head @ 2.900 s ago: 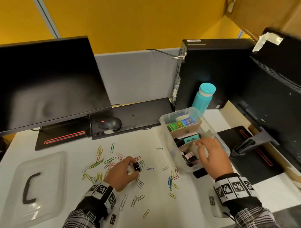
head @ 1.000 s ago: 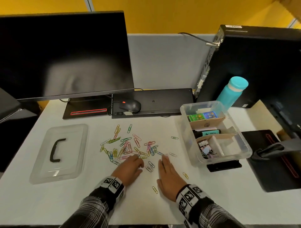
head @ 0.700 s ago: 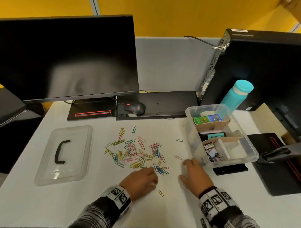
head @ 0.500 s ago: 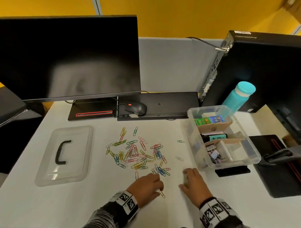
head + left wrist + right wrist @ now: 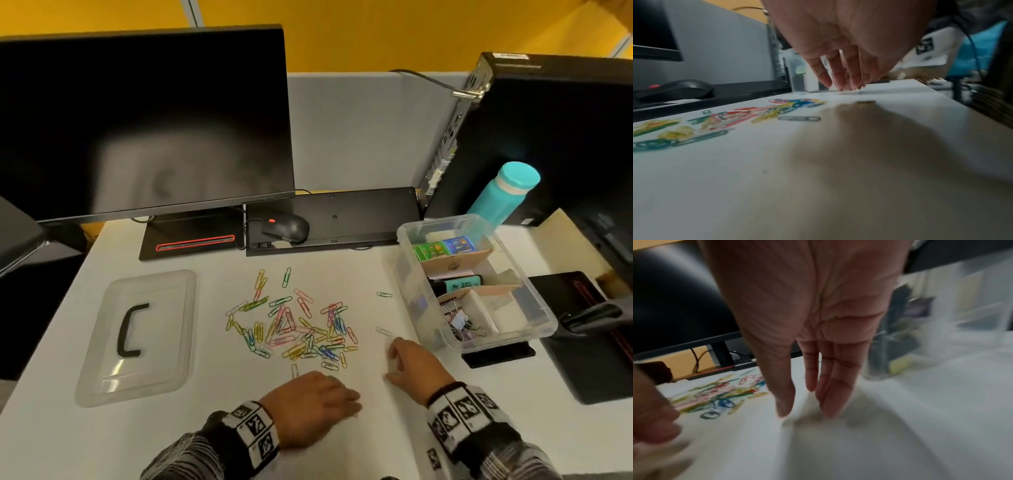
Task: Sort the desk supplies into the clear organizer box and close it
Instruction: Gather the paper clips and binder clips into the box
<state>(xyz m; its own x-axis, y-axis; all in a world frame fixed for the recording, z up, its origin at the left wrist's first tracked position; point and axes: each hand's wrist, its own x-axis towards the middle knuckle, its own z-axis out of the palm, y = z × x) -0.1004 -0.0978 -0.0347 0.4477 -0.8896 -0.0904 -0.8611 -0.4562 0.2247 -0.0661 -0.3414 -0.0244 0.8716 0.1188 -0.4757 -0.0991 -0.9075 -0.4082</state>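
From the head view, the paper clips (image 5: 294, 329) lie scattered in a loose heap on the white desk (image 5: 212, 428), left of the clear box (image 5: 534, 337), whose lid (image 5: 137, 337) sits well apart on the far left. The left hand (image 5: 310, 406) lies palm-down just in front of the heap, and the right hand (image 5: 416, 368) lies flat near the box's front corner; both have straight fingers and hold nothing.

At the left wrist, the left hand (image 5: 840, 48) hangs over the desk with fingers (image 5: 838, 76) extended, tips close to the surface, clips (image 5: 764, 113) beside them.

At the right wrist, the picture is blurred; the right hand (image 5: 812, 318) is flat and relaxed, fingertips (image 5: 828, 404) at the desk.

The clips look light, thin, stiff and slick, likely hard to pinch singly off a flat top. Raking them together and scooping from the edges would probably serve better.
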